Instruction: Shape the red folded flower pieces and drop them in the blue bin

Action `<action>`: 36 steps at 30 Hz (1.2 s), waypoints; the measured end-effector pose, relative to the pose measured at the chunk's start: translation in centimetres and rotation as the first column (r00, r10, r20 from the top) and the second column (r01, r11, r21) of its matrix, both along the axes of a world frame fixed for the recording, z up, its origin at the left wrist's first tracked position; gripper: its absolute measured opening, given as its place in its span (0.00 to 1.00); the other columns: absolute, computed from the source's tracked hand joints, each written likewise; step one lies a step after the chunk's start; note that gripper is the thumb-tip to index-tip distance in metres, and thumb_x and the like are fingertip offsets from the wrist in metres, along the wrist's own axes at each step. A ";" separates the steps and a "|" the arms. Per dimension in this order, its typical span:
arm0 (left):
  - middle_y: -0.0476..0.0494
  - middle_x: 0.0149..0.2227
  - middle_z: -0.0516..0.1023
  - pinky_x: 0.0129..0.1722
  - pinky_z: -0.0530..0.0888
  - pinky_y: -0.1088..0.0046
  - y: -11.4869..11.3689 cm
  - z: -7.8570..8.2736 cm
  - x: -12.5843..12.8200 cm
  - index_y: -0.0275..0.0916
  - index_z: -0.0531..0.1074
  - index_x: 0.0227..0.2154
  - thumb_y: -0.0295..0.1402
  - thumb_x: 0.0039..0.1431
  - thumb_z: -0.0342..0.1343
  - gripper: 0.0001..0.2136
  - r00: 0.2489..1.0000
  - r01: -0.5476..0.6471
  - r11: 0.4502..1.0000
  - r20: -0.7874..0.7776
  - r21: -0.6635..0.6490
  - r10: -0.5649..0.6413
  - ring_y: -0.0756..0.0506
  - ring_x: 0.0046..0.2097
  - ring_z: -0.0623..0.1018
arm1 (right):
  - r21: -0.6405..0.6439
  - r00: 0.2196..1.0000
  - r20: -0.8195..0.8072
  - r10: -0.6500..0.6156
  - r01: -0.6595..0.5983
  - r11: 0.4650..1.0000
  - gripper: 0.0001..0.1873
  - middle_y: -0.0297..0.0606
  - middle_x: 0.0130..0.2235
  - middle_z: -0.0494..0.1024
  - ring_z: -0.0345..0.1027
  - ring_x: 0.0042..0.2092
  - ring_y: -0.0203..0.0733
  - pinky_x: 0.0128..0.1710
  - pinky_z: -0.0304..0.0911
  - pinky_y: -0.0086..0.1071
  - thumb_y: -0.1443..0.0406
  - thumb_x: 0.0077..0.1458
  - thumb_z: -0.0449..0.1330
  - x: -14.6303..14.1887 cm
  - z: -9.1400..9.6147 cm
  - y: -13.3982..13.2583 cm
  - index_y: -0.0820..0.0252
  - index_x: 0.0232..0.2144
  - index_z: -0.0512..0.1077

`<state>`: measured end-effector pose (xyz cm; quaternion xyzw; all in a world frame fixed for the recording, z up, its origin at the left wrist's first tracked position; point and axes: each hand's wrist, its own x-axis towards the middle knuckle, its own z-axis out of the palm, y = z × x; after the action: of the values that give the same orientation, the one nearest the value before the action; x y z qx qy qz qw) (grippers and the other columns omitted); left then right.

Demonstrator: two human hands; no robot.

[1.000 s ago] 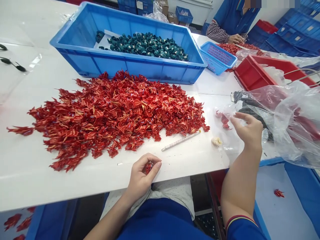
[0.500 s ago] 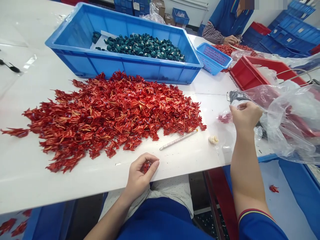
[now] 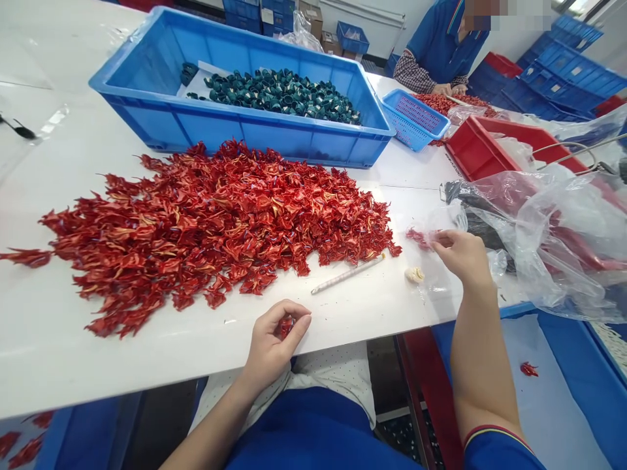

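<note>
Red folded piece (image 3: 285, 326) sits inside your left hand (image 3: 269, 346). Your fingers and thumb curl closed around it, and the piece shows only in the gap between them. That hand rests at the front edge of the white table (image 3: 147, 365), wrist low, palm turned inward.

Your right hand (image 3: 463, 256) lies palm down, out beyond the table's middle, with the fingers reaching left. Its fingertips (image 3: 437, 239) touch a loose red scrap (image 3: 418, 238); you cannot tell from this view whether they are pinching it. Your right forearm (image 3: 477, 359) runs up from the lower edge of the view, over the table edge.

Between your hands lie a white stick (image 3: 347, 274) and a small cream lump (image 3: 414, 275). Left of them spreads a large pile of red pieces (image 3: 210, 235). A clear plastic bag (image 3: 563, 248) bulges just beyond your right hand. Past the pile, a blue crate (image 3: 147, 85) holds dark green curled pieces (image 3: 284, 98). A blue basket (image 3: 416, 121) and a red crate (image 3: 477, 150) stand further right. At the far end, a co-worker's hand (image 3: 445, 89) is at a smaller red pile (image 3: 441, 102). Labels on the stacked blue crates (image 3: 563, 81) are too small to read.
</note>
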<state>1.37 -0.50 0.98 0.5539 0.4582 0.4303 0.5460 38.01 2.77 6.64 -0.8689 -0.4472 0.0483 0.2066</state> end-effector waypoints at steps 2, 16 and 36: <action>0.48 0.22 0.74 0.23 0.68 0.76 0.0 0.0 0.0 0.39 0.76 0.25 0.36 0.52 0.62 0.07 1.000 -0.001 1.000 0.001 -0.007 0.001 0.51 0.22 0.68 | 0.029 0.997 0.078 0.025 -0.027 0.999 0.07 0.43 0.29 0.81 0.76 0.37 0.51 0.45 0.67 0.44 0.65 0.47 0.63 -0.3 -1.1 0.1 0.62 0.30 0.78; 0.50 0.22 0.72 0.23 0.66 0.77 -0.2 -0.6 0.0 0.38 0.75 0.29 0.35 0.53 0.61 0.05 0.999 -0.022 0.999 0.030 -0.041 0.023 0.51 0.23 0.69 | 0.188 0.815 0.210 0.540 -0.576 0.796 0.13 0.44 0.35 0.79 0.72 0.34 0.47 0.37 0.68 0.40 0.56 0.56 0.60 -11.6 -3.8 0.5 0.60 0.37 0.74; 0.47 0.27 0.76 0.28 0.69 0.74 -0.2 -1.0 -0.1 0.37 0.76 0.32 0.33 0.57 0.58 0.05 1.000 0.008 0.999 0.028 0.036 -0.009 0.50 0.27 0.73 | 0.580 0.879 0.025 0.476 -0.401 0.709 0.04 0.39 0.35 0.79 0.73 0.34 0.41 0.31 0.71 0.35 0.67 0.56 0.60 -15.3 -5.6 -2.5 0.57 0.35 0.75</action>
<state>1.30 -0.68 -0.01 0.5595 0.4403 0.4437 0.5443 22.68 0.31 1.07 -0.6304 -0.6203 0.0153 0.4665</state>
